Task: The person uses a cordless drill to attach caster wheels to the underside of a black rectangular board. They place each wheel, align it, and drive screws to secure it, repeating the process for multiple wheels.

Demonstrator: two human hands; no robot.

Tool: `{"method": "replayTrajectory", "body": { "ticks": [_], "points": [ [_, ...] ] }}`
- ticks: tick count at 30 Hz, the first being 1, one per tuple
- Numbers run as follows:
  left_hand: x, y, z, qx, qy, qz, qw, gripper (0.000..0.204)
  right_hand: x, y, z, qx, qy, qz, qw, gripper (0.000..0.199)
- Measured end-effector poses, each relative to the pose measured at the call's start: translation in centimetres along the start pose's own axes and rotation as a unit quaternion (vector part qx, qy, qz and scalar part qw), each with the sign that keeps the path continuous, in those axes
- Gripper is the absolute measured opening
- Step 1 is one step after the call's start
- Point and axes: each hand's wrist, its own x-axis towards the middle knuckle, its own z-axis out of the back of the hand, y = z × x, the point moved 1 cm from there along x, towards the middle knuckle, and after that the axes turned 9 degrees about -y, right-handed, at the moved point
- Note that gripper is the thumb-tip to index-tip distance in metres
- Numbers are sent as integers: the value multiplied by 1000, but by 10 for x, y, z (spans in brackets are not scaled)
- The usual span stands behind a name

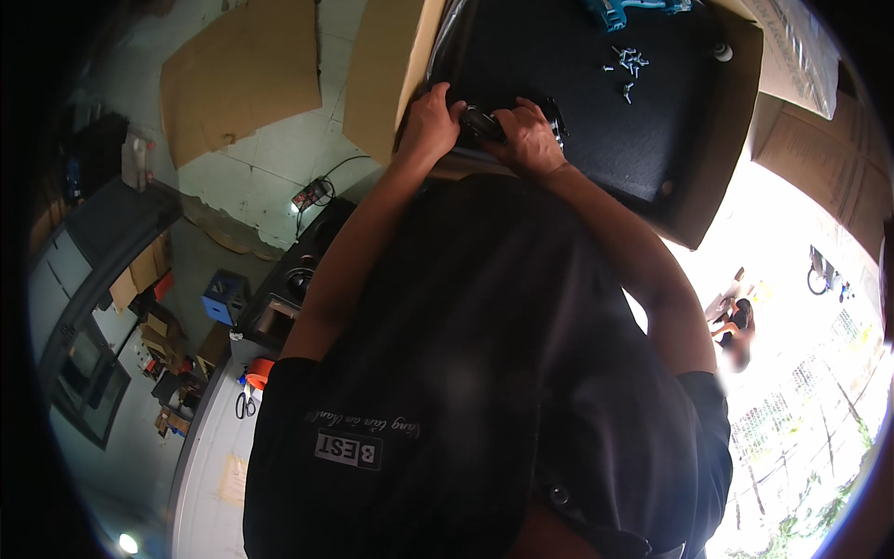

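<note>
My right hand (533, 140) is curled round a dark, shiny part (481, 123) whose exact kind does not show. A bright metal edge sticks out on the far side of that hand. My left hand (431, 124) is at the left edge of a black panel (568, 56), its thumb close to the same part. Its other fingers are bent, and what they grip is hidden. Several small silver screws (633, 61) lie loose on the panel, with a teal tool (615, 13) at its far edge.
Brown cardboard (722, 158) borders the panel. A flat cardboard sheet (240, 79) lies on the tiled floor at left. Nearer are a small red-and-black device (310, 196) with a cable, a blue crate (223, 296) and scissors (245, 404). People (736, 321) are outside at right.
</note>
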Motion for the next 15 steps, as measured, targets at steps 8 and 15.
{"method": "replayTrajectory", "body": {
  "ticks": [8,15],
  "points": [
    [4,-1,-1,2,-1,31,1000,39,2,3,5,5,10,-15,1000,43],
    [5,-5,1,9,0,21,1000,38,2,3,6,-2,13,-20,1000,43]
  ]
}}
